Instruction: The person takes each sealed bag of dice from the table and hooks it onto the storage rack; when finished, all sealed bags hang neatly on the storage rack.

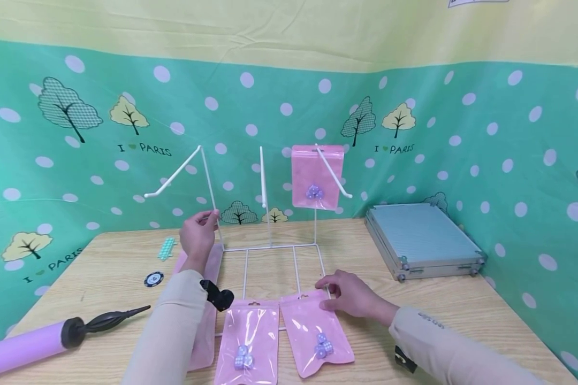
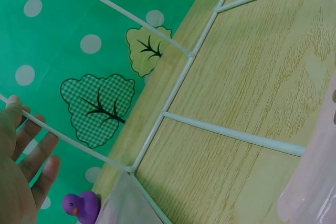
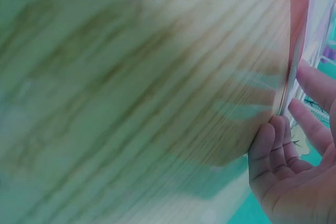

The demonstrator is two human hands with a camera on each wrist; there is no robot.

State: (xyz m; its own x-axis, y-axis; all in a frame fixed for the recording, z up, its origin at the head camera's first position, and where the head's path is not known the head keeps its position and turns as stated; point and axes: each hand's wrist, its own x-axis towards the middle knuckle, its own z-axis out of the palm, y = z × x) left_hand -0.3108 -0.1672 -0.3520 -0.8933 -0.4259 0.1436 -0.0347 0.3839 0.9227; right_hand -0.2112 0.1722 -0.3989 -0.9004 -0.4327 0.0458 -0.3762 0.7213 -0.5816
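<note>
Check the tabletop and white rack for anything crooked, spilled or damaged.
The pink zip bag at the right hand lies askew, slanted sideways, while the neighbouring pink bag lies straighter. No spill or damage stands out.
</note>
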